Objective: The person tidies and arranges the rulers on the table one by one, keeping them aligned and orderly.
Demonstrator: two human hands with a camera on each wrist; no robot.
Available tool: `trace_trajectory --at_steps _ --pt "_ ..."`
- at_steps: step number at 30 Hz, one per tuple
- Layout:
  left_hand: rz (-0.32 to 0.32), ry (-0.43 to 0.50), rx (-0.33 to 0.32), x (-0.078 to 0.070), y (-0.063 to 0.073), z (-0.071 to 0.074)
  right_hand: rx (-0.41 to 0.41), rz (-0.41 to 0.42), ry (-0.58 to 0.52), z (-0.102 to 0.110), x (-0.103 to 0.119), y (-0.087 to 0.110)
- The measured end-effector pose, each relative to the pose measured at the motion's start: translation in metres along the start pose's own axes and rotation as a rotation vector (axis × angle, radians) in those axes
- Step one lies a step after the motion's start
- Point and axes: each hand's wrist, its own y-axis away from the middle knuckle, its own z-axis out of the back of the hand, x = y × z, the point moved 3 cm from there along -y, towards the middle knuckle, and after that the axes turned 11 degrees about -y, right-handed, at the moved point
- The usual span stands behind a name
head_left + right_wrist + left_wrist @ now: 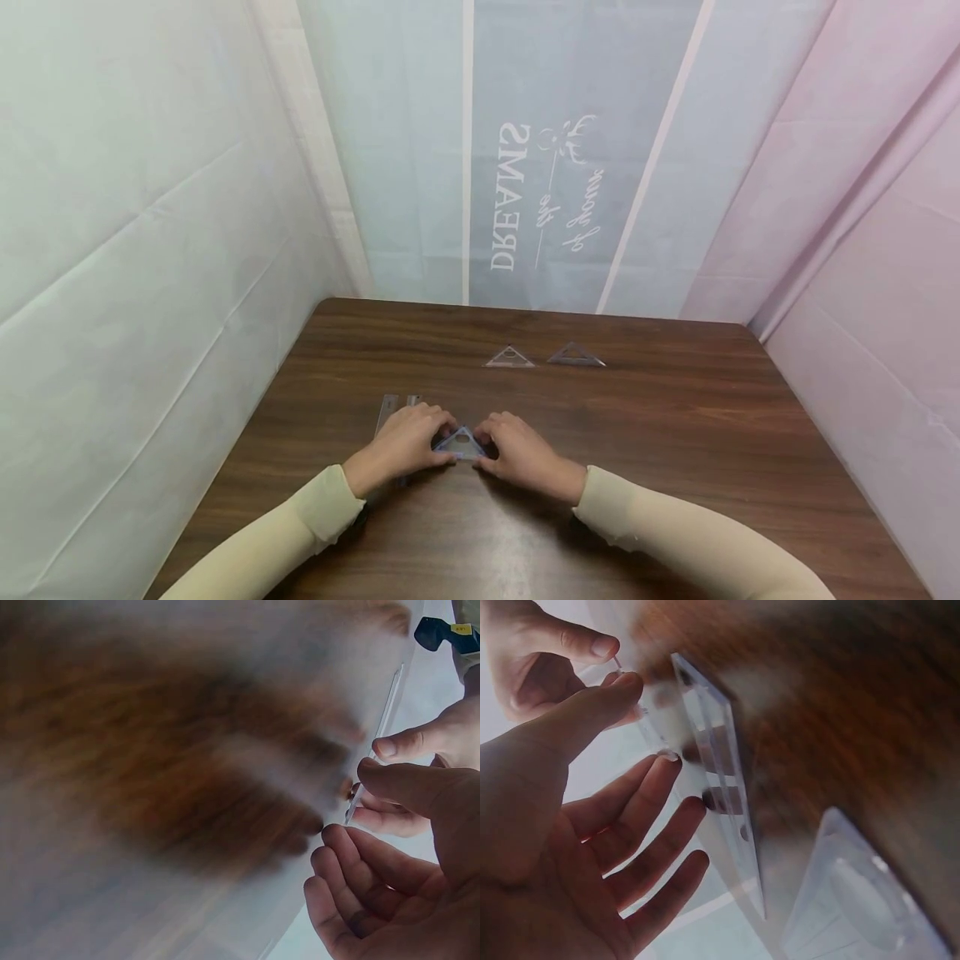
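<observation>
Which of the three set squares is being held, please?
The bluish front set square, held between left hand and right hand; the back-left one and back-right one lie untouched.

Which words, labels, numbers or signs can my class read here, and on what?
"DREAMS": hanging cloth, running sideways.
"of your": same cloth, in script, also sideways.
Other script on the cloth: not clear enough to quote.
Yellow label on a dark wrist-worn item: too small to read.
Any markings on the held clear triangle, two far triangles and rulers: too small or blurred.
</observation>
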Motion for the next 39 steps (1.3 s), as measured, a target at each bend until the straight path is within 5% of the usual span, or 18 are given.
trace_trajectory --at_steps 14,39 --pt "0.019 -0.083 0.036 -0.005 -0.003 0.007 0.007 0.006 0.052 0.002 0.003 -0.004" --pt "0.047 -0.027 0.083 -0.007 -0.01 0.011 0.042 0.002 0.034 0.01 0.001 -0.007"
